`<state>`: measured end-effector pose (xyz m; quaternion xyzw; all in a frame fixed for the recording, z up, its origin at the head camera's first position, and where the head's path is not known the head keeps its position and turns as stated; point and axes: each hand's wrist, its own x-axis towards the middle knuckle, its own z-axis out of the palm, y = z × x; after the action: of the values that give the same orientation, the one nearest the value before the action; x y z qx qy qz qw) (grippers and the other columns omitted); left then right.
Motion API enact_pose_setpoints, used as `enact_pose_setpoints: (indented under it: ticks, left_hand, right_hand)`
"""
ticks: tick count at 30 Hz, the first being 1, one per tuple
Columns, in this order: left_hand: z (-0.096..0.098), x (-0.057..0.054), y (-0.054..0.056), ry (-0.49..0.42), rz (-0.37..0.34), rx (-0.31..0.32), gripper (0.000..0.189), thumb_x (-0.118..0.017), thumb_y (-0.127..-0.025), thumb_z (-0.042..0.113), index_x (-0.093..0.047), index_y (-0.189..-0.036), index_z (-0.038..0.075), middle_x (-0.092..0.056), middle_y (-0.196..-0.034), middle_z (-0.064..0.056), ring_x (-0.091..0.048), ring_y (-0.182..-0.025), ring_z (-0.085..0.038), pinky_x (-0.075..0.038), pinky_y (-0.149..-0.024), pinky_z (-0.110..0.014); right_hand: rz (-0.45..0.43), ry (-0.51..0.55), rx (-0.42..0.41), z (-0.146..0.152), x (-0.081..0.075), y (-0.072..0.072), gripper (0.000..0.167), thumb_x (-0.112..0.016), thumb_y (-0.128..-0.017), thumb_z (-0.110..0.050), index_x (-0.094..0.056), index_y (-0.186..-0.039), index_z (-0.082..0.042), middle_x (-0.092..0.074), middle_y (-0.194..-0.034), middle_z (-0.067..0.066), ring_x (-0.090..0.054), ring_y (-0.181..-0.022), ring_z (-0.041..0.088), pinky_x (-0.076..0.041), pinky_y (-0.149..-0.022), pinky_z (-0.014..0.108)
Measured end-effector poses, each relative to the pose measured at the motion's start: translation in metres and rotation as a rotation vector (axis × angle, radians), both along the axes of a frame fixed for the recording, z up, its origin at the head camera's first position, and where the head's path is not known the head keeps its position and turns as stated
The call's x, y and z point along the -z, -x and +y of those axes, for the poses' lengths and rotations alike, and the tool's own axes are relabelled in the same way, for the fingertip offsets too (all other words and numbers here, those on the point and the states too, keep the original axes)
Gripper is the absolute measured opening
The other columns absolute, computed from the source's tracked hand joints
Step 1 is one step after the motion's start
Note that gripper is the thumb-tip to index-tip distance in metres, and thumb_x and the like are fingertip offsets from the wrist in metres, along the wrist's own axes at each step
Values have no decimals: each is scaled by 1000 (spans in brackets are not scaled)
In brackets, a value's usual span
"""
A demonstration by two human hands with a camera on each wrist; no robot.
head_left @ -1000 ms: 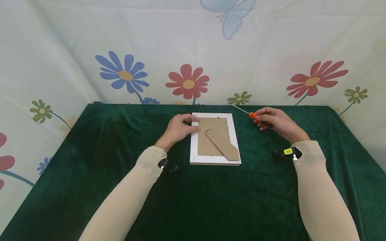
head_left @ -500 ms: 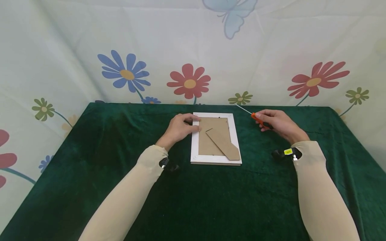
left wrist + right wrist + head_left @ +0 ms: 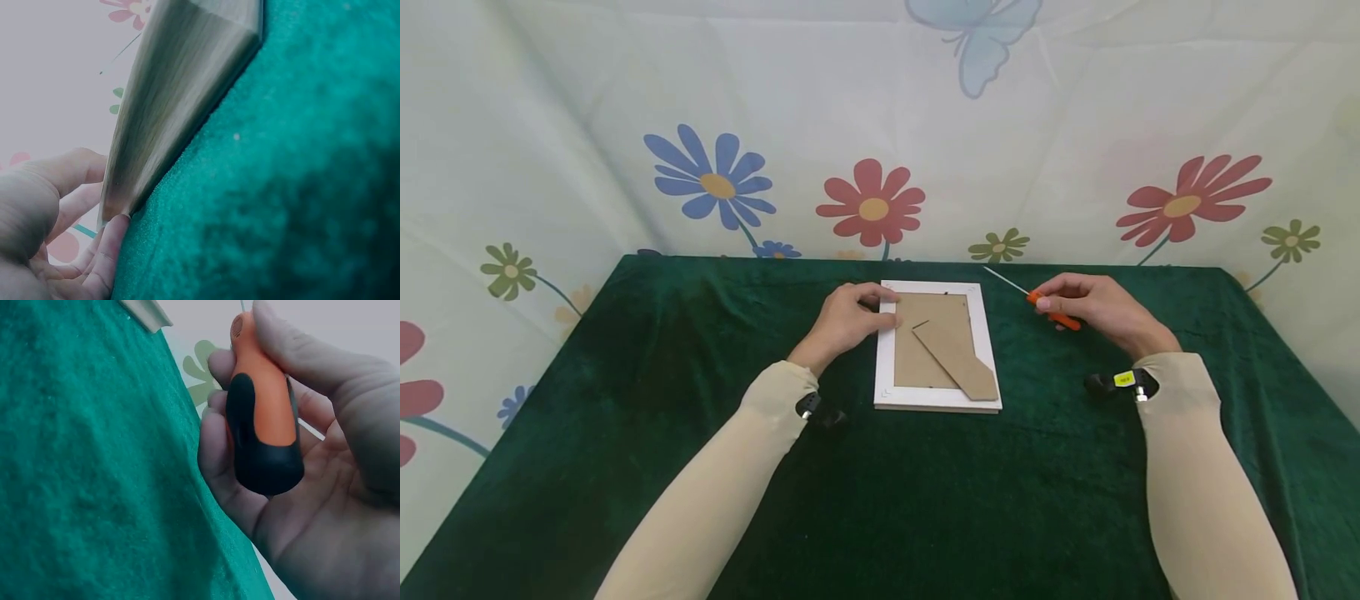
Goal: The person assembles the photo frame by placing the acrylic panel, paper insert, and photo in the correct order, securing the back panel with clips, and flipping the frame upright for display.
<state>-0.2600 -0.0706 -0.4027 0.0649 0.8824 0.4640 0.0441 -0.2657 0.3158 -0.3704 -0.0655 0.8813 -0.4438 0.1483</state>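
Observation:
A white picture frame (image 3: pixel 885 367) lies face down on the green cloth in the head view. Its brown backing board (image 3: pixel 917 367) faces up, with an easel leg (image 3: pixel 958 367) slanting across it. My left hand (image 3: pixel 842 321) grips the frame's upper left side; in the left wrist view the thumb is on top and fingers (image 3: pixel 107 256) press the wooden side edge. To the right of the frame, my right hand (image 3: pixel 1105 308) holds a screwdriver (image 3: pixel 275 406) by its orange and black handle between thumb and fingers. The thin shaft points up and left, its tip apart from the frame.
Dark green velvety cloth (image 3: pixel 925 500) covers the table. Behind the table's back edge hangs a pale curtain (image 3: pixel 1060 108) printed with flowers and a butterfly. Small dark marks or tabs show along the backing board's borders. A black wrist camera (image 3: pixel 1120 383) sits at the right sleeve.
My right hand has shifted slightly to the right and the screwdriver has turned in its fingers, showing more orange handle. The left hand and the picture frame stay put.

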Motion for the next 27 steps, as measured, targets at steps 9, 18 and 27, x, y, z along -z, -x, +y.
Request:
enact_pose_setpoints:
  ticks: [9, 18, 27]
  left_hand:
    - [1, 0, -1, 2, -3, -1, 39, -84, -93, 27, -77, -131, 21, -61, -125, -7, -52, -116, -27, -55, -94, -45]
    - [-1, 2, 0, -5, 22, 28, 39, -83, -94, 25, -76, -132, 20, -62, -122, -7, -53, -112, -26, -54, -92, -45]
    - [-2, 2, 1, -4, 26, 28, 38, -83, -94, 26, -77, -131, 20, -62, -119, -6, -53, -111, -25, -54, -91, -44]
  right_hand:
    - [14, -33, -29, 0, -1, -3, 54, -73, -100, -47, -65, -137, -9, -64, -137, 14, -53, -120, 33, -43, -102, 49]
    - [18, -43, -73, 1, 0, -2, 41, -75, -101, -38, -71, -129, -8, -69, -121, 13, -61, -104, 33, -49, -92, 41]
    - [37, -89, -105, 4, 3, -1, 38, -77, -100, -36, -73, -126, -9, -69, -122, 13, -61, -104, 32, -53, -90, 38]
